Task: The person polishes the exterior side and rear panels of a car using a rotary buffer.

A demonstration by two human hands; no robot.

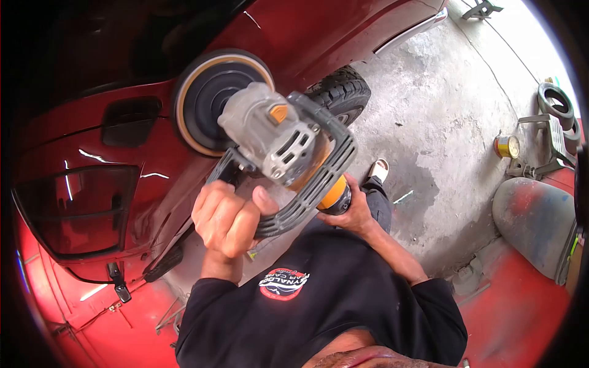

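Observation:
A polisher (282, 132) with a grey, scuffed head and a yellow rear body is held between my two hands. My left hand (230, 218) is closed around its black loop handle (307, 196), thumb on the near side. My right hand (353, 211) wraps round the yellow and black rear grip (336, 195); some of its fingers are hidden. The round pad (222, 101), black with a tan edge, is tilted up close to the dark red car (153, 175). Whether it touches the paint I cannot tell.
A tyre (343, 92) of the car shows beyond the polisher. On the concrete floor (423, 141) to the right are a tin can (507, 146), loose tyres (555, 101) and a grey-red panel (531, 221). A red surface (515, 306) lies at lower right.

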